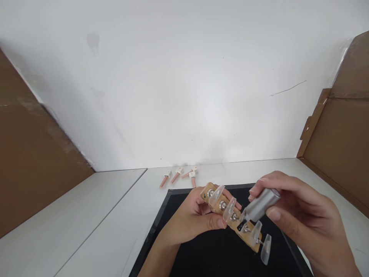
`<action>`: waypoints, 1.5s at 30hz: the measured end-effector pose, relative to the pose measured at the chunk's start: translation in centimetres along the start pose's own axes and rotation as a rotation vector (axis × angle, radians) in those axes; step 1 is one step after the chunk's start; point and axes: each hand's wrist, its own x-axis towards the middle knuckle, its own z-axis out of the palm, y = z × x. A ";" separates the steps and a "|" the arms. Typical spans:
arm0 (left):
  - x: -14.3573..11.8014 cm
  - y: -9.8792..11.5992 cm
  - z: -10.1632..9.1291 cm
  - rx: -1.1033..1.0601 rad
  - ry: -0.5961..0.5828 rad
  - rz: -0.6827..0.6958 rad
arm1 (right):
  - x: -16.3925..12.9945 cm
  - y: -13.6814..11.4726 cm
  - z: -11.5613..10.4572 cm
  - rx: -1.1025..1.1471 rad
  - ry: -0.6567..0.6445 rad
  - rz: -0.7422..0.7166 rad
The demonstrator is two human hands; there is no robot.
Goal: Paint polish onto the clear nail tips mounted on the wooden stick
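Observation:
My left hand grips a wooden nail practice stand, held tilted above the black mat. Several clear false nail tips stand out from it on small silver mounts. Between the thumb and fingers of my right hand is the silver cap of a nail polish brush. Its dark bristles point down and left, at one of the middle nail tips. Whether the bristles touch that tip I cannot tell.
Beneath my hands lies a black mat on a white table. Several pink sticks with white heads lie behind the mat. Brown cardboard panels flank the white back wall.

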 end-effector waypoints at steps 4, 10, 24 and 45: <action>-0.1 0.0 -0.3 0.026 0.016 0.008 | 0.0 0.0 0.0 -0.014 0.037 -0.013; 0.0 0.0 -0.2 0.041 0.041 0.010 | 0.2 -0.5 0.1 0.004 -0.021 -0.017; 0.0 0.3 -0.4 0.044 0.066 0.008 | 0.3 -0.4 0.0 -0.030 -0.037 -0.080; -0.5 -0.1 -1.0 -0.018 0.022 0.032 | 0.3 -0.4 0.0 -0.036 0.015 -0.090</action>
